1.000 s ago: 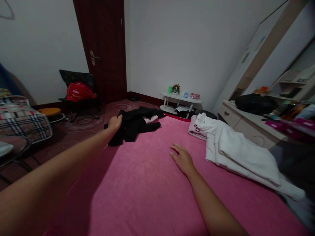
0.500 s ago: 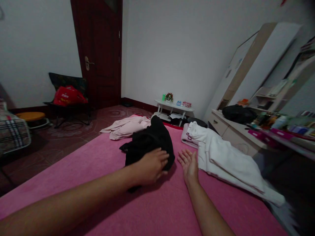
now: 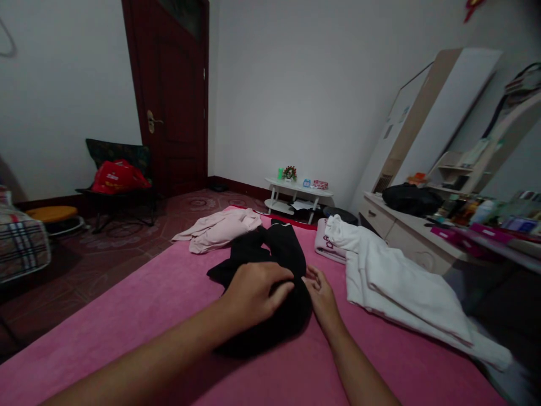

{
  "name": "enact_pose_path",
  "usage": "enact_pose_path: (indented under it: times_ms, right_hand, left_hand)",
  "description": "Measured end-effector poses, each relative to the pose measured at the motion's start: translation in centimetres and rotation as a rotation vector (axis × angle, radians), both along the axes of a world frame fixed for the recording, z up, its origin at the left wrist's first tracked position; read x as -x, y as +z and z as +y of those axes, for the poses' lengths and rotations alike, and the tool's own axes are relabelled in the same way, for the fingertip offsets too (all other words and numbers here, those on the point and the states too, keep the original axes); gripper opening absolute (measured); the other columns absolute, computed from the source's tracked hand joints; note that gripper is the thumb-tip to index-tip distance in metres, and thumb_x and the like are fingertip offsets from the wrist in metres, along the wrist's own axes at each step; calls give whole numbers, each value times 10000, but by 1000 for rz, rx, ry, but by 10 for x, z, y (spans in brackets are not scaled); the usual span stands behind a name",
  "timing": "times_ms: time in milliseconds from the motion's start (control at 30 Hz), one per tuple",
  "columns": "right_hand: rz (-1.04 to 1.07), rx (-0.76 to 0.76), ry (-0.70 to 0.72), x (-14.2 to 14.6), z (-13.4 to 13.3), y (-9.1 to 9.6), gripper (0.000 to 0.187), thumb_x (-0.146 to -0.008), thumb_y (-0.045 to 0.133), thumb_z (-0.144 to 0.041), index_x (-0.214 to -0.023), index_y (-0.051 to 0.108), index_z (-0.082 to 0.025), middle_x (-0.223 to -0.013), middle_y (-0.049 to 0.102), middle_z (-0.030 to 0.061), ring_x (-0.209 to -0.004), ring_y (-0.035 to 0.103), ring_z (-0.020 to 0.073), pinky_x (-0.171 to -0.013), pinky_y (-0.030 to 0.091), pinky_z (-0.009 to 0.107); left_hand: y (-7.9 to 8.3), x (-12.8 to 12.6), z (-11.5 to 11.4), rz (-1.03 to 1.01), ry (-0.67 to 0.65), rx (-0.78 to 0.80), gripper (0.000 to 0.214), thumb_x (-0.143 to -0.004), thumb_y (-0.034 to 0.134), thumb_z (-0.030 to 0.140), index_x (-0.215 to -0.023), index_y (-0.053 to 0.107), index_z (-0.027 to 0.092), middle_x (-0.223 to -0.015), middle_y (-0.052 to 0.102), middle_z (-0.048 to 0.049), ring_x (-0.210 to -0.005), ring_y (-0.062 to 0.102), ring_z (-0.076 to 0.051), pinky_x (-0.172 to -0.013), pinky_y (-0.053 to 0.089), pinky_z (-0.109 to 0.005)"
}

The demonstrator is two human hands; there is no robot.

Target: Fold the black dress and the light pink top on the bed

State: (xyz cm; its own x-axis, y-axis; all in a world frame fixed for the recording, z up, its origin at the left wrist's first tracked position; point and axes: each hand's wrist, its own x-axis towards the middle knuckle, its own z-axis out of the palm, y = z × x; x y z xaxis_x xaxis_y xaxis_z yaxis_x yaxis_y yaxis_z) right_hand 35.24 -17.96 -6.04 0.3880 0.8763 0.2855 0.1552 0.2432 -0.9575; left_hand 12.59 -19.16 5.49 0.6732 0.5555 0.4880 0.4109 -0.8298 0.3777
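Black garment (image 3: 289, 310) is lying rumpled near centre under my half-curled left hand (image 3: 253, 290), against my loosely bent right hand (image 3: 324, 294), grips unclear; pink garment (image 3: 224, 226) is lying unfolded far left, white clothes (image 3: 406, 282) lying folded right

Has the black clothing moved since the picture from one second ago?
Yes. Judged against the low white table, the black clothing has moved to the right and nearer to the camera.

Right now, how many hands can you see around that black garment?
2. The left hand is over the black garment; the right hand is at the garment's right edge. No other hand shows.
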Motion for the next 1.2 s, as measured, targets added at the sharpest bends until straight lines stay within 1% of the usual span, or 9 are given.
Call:
enact_pose_path:
  times_ms: [167, 233, 333, 467, 733, 867, 1000, 1100, 1200]
  right_hand:
    - [-5, 5, 36, 1, -2, 1, 513, -739, 679, -447, -1164, 533, -200, -1216, 617, 125, -1031, 637, 231, -871, 525, 385]
    - [-23, 19, 39, 1, -3, 2, 524, -749, 666, -474, -1174, 532, -198, -1178, 638, 116, -1006, 647, 234, -843, 532, 374]
    - [-73, 66, 25, 0, -6, 3, 527, -793, 607, -522, -1201, 527, -198, -1101, 673, 102, -970, 657, 243, -820, 533, 374]
    - [-144, 53, -19, 1, -9, 6, 484, -846, 531, -533, -1190, 552, -192, -1128, 662, 100, -1038, 625, 243, -919, 482, 391]
    - [-109, -13, -98, 6, -9, 12, 494, -758, 629, -529, -1103, 606, -176, -1127, 654, 106, -1028, 618, 237, -918, 484, 378]
    - [-106, 39, 40, 15, -12, 15, 548, -721, 660, -500, -1156, 600, -173, -948, 684, 71, -865, 652, 224, -812, 524, 371]
    - [-226, 44, 205, 20, -21, 24, 286, -768, 628, -428, -907, 697, -187, -838, 686, 40, -839, 634, 223, -789, 509, 340]
    - [-209, 30, 50, 12, -26, 40, 273, -765, 633, -440, -785, 695, -175, -761, 678, 37, -762, 613, 220, -703, 500, 316]
    - [67, -92, -179, -2, -30, 64, 285, -732, 673, -440, -844, 685, -178, -793, 691, 22, -737, 621, 192, -695, 511, 300]
  left_hand:
    - [-32, 16, 48, 41, 267, -54, 611, -759, 667, 424, -1311, 509, 213, -1361, 491, -128, -1222, 476, -297, -1011, 390, -431]
    - [-47, 20, 59, 133, 302, 22, 668, -744, 665, 492, -1316, 496, 191, -1301, 526, -149, -1171, 509, -317, -971, 412, -454]
    - [-56, 19, 61, 182, 307, 68, 534, -767, 637, 511, -1159, 573, 154, -1102, 604, -128, -1012, 578, -286, -861, 459, -405]
    - [-45, 12, 40, 240, 203, -105, 218, -793, 639, 334, -922, 567, 173, -965, 605, -71, -919, 567, -240, -789, 435, -353]
    - [-20, -1, -5, 300, -68, -257, 119, -831, 588, 256, -859, 491, 193, -922, 585, -31, -845, 528, -189, -712, 391, -331]
    - [-14, -3, -15, 270, -124, -273, 105, -810, 574, 168, -797, 473, 196, -860, 583, -7, -773, 514, -161, -653, 369, -311]
    - [-12, -1, -16, 239, -137, -249, 83, -824, 584, 203, -806, 503, 195, -841, 598, -3, -740, 526, -155, -631, 368, -297]
    - [-4, 5, -9, 107, -64, -133, 183, -872, 569, 379, -851, 558, 198, -840, 618, -5, -757, 560, -158, -676, 400, -285]
    - [3, 14, 7, -34, -9, -23, 280, -931, 462, 436, -959, 613, 202, -927, 652, -25, -856, 595, -172, -774, 432, -290]
